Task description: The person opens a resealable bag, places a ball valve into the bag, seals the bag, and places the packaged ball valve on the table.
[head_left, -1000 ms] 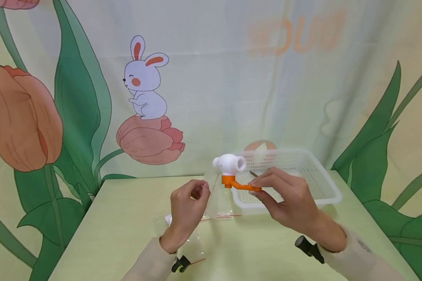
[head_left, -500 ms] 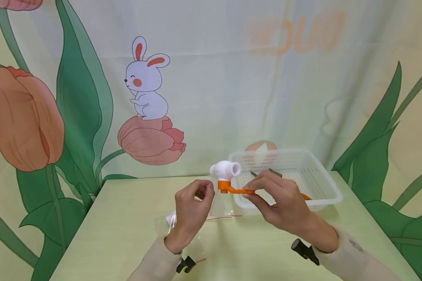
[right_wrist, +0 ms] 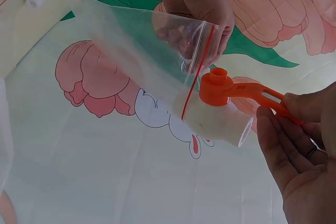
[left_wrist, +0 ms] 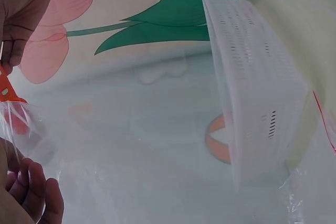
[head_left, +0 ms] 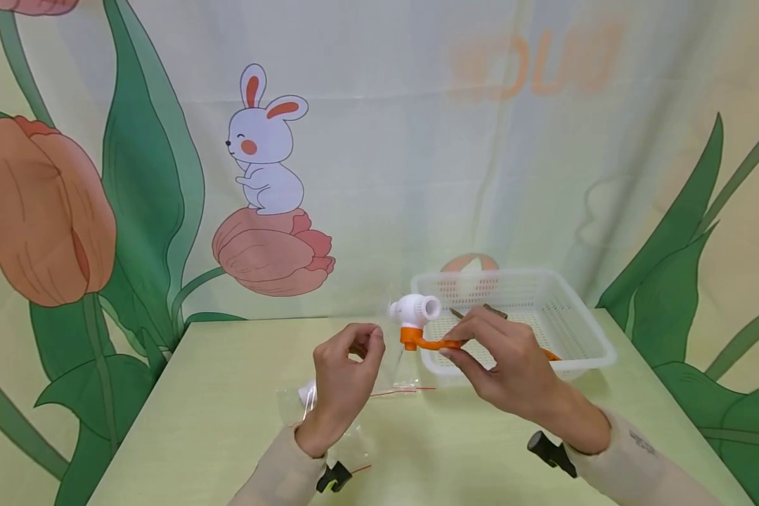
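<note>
My right hand (head_left: 512,362) pinches the orange lever handle (head_left: 433,344) of a white plastic ball valve (head_left: 414,309), held up above the table. Facing it, my left hand (head_left: 344,376) pinches the edge of a clear zip bag with a red seal strip. In the right wrist view the bag (right_wrist: 142,38) hangs beside the valve body (right_wrist: 220,121), and its red-striped mouth overlaps the valve's far end. The orange handle stays outside the plastic there. From the left wrist, my left-hand fingers (left_wrist: 34,190) show against the clear film (left_wrist: 37,135).
A white perforated basket (head_left: 585,323) stands at the back right, holding an orange piece (head_left: 550,355) and dark brownish items (head_left: 495,310). Left of centre, a bagged white part (head_left: 306,393) lies on the table (head_left: 183,407). Behind hangs a printed curtain (head_left: 379,176).
The valve in my right hand has come lower and towards my left hand, then shifted slightly back right. My left hand has moved a little right, still pinching the bag.
</note>
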The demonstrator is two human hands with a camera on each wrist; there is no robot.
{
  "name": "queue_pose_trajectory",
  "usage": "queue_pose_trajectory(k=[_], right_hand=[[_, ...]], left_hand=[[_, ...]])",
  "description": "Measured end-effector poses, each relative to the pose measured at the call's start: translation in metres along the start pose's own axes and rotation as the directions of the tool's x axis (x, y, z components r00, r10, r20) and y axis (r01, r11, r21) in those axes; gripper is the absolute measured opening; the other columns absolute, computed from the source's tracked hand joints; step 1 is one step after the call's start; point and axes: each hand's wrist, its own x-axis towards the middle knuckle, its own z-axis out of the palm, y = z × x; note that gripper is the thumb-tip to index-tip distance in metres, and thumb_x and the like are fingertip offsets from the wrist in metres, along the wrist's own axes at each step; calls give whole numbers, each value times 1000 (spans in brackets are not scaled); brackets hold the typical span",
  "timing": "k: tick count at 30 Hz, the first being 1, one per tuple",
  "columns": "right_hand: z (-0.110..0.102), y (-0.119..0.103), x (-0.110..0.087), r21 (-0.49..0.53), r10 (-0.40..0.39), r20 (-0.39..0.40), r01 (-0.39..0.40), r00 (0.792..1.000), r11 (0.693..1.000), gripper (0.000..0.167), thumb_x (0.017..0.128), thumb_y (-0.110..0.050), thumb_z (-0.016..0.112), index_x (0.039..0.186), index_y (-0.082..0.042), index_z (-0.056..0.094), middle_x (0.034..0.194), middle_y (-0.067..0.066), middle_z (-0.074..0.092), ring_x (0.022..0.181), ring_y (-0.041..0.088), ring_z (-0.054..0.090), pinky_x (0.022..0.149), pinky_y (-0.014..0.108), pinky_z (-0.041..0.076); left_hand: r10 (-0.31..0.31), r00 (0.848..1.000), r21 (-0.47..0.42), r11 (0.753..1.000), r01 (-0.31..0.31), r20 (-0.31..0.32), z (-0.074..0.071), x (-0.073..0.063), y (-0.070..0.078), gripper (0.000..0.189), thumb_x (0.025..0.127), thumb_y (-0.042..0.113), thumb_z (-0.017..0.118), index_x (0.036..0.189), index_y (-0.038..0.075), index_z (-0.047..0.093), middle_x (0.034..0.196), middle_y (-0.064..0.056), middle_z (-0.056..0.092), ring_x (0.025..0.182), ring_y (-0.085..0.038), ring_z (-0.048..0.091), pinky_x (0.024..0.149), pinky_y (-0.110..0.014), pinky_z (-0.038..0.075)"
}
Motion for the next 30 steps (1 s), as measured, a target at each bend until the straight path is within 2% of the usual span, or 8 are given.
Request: queue_pose_trajectory(k=[5, 14, 23, 30], right_hand=[[3, 1, -1, -5, 25, 20, -25, 999, 1000, 21, 97, -26, 62, 89, -8, 66, 81, -2, 63, 71, 8, 63, 67, 18, 52], [9, 2, -3, -7, 100, 29, -100, 995, 995, 16, 95, -22, 66, 89, -8, 65, 80, -3, 63, 71, 9, 64, 69, 18, 52], [15, 3, -8, 24, 161, 132, -166, 978, 986, 8, 89, -12, 73, 91, -10, 65, 82, -4, 64, 74, 7, 67, 70, 16, 54], [17, 6, -10, 72, 259, 148, -272, 955, 960, 22, 77, -2, 80, 90, -10, 64, 83, -4, 66, 73, 8, 69, 71, 16, 55]], left_hand=[[4, 1000, -22, 1000, -4, 13, 1, 0, 2, 5, 88, 2, 67, 86, 5, 70, 63, -1, 64, 54, -9, 58, 55, -18, 53], [102, 994, -14, 995, -102, 41, 2, -4, 4, 4, 89, 2, 66, 89, 2, 70, 65, -3, 63, 55, -11, 58, 57, -17, 52], [71, 996, 9, 997, -72, 58, 1, -3, 8, 4, 90, 5, 68, 90, 2, 70, 68, -3, 65, 56, -11, 59, 57, -17, 52], [71, 994, -6, 997, -71, 84, 1, -4, 7, 4, 91, 7, 68, 90, 3, 69, 73, -4, 69, 57, -10, 59, 57, -15, 51]])
